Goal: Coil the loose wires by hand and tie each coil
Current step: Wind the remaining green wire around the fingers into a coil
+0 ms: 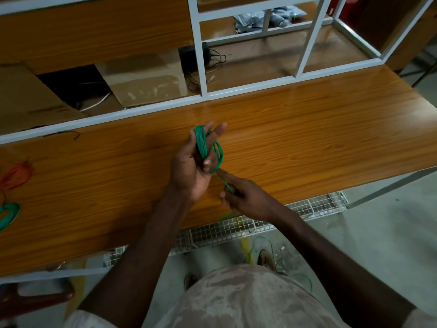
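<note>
A bundle of thin green insulated wire (205,146), looped many times, sits wound around the left hand (192,166) above the middle of the long orange wood-grain worktop (307,129). The loops run across the palm and behind the raised fingers, with the thumb pressed on the strands to hold them, so this hand grips the coil rather than lying flat. From the bottom of the coil one loose green strand (225,183) leads down to the right hand (246,197), which pinches it between thumb and curled fingers just below and beside the left hand. The strand carries on past that hand and over the table's front edge; more slack green wire (264,247) lies on the grey floor near the person's feet.

The step in hand looks like coiling, not tying: a good length of wire appears still unwound. The next move likely calls for the right hand to carry the strand up and around the left hand's fingers for another turn, keeping light tension so the loops stay even and do not slip off.

At the far left of the worktop lie a small green wire coil (9,215) and a red-orange wire bundle (16,175). Behind the worktop stands a white metal frame (201,67), with an open brown cardboard box (142,79) in the recess.
</note>
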